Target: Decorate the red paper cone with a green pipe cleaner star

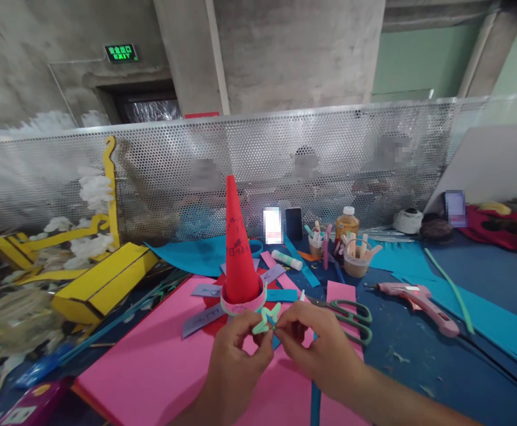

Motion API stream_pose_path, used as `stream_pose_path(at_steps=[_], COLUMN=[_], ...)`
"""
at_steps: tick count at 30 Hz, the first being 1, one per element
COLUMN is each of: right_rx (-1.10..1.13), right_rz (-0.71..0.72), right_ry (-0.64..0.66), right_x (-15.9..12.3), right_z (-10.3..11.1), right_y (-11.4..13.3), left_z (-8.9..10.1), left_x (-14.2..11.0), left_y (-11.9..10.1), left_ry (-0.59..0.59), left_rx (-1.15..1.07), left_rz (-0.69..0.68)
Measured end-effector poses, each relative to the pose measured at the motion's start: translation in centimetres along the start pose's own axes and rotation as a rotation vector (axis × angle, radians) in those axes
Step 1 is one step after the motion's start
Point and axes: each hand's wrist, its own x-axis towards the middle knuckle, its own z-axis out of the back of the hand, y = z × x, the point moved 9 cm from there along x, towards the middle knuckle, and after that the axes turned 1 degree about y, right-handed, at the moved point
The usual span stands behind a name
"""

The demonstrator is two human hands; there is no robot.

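Observation:
My left hand (243, 349) pinches a light green star (265, 319) that looks bent from a fuzzy pipe cleaner. On the star's right side, the thumb and fingertips of my right hand (318, 340) are closed at one of its points. Just behind the star stands a red paper cone (238, 260) with dark writing, set in a pink paper ring (243, 305). Purple paper tabs (200, 322) with writing spread out around the ring. Under my hands lies a pink sheet (152, 367). A blue strip (315, 405) hangs down below my right hand.
Green-handled scissors (351, 313) lie right of my hands, near a pink glue gun (418, 299) and a green pipe cleaner (451, 290). Behind are a glue stick (287, 260), cups of markers (356, 263), a bottle (348, 225) and a phone (293, 223). A yellow box (103, 284) stands left.

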Motion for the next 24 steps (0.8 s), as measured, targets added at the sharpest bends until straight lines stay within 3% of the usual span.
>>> stream_pose_path(at_steps=[8, 17, 24], right_rx=[-0.047, -0.197, -0.544], right_rz=[0.04, 0.189, 0.43], right_ry=[0.019, -0.016, 0.006], right_x=[0.0, -0.5, -0.7], right_z=[0.0, 0.4, 0.1], right_y=[0.8, 2.1, 4.0], left_z=[-0.2, -1.0, -1.8], left_x=[-0.4, -0.2, 0.2], left_y=[-1.3, -0.5, 0.6], left_ry=[0.022, 0.071, 0.049], left_rx=[0.135, -0.052, -0.239], left_rz=[-0.077, 0.065, 0.221])
